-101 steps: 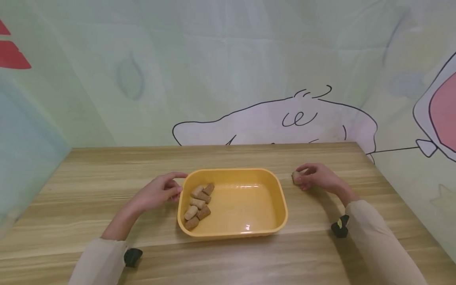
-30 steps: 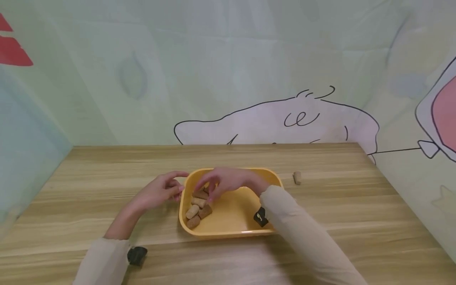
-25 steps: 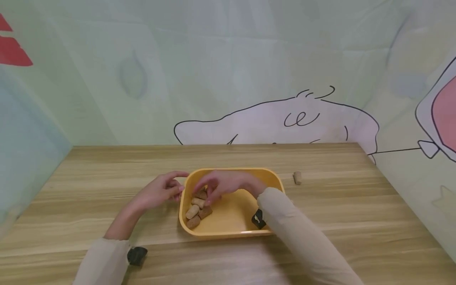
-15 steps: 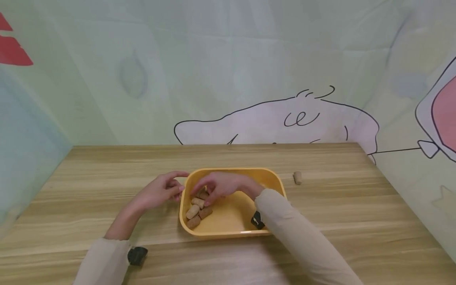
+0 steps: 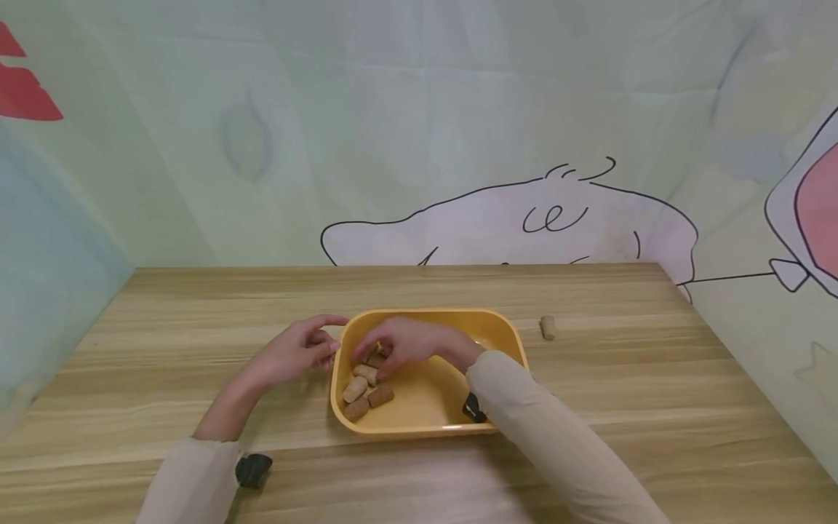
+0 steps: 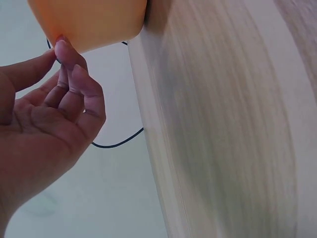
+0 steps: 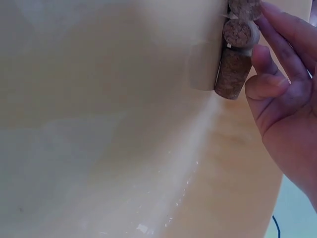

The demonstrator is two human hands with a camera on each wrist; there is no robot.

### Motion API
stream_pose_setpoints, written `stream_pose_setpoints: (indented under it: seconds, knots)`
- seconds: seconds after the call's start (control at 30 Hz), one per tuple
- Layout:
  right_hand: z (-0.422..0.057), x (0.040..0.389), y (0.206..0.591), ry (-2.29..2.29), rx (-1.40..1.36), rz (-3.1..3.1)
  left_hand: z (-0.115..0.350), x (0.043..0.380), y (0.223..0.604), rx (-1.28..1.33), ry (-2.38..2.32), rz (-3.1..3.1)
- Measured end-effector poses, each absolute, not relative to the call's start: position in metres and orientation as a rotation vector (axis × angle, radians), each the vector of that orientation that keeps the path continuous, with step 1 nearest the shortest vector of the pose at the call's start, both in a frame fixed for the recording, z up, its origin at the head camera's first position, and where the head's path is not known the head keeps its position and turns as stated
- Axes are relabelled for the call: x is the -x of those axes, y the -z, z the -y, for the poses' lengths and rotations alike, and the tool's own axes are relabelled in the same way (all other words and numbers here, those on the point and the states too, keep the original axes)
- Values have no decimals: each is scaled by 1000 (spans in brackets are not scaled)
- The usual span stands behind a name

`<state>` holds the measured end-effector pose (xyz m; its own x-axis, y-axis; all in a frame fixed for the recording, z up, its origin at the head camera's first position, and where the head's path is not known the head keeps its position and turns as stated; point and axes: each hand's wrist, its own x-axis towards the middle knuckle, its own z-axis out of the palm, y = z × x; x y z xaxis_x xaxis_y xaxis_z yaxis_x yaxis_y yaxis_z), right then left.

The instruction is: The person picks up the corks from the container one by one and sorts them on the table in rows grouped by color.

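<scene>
A yellow tray (image 5: 419, 404) holds several corks, light tan and darker brown, along its left end. My right hand (image 5: 412, 340) reaches down into it, thumb and forefinger around a light cork (image 5: 366, 374), with other corks partly hidden beneath the hand. In the right wrist view, a fingertip meets the upper cork (image 7: 244, 7), and a darker cork (image 7: 233, 73) stands below, against the tray wall. My left hand (image 5: 288, 354) touches the tray's left rim, forefinger stretched to the back corner and thumb lower on the edge. Its other fingers are bent under.
One loose cork (image 5: 547, 327) lies on the wooden table (image 5: 622, 313) to the right of the tray. A printed cloth backdrop (image 5: 419, 145) rises behind the table's back edge. Small black devices, like the one at the left cuff (image 5: 252, 470), sit on both wrists.
My right hand has left the loose cork on the table and come over into the tray. Inside, it has shifted corks slightly. My left hand has stayed at the rim.
</scene>
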<state>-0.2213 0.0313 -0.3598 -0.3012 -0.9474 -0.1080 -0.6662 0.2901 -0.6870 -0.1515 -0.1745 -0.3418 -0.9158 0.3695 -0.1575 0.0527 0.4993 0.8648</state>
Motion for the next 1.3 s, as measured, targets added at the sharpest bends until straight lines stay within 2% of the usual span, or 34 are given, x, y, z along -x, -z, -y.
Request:
stream_pose_setpoints:
  seconds: [0.33, 0.83, 1.3]
  knots:
    - [-29, 219, 361, 716, 1459, -2092, 175, 152, 342, -363, -1386, -2425]
    - [-33, 223, 358, 898, 1279, -2062, 176, 153, 342, -365, -1388, -2423]
    - [-62, 229, 319, 1155, 1090, -1999, 174, 152, 341, -366, -1402, -2421]
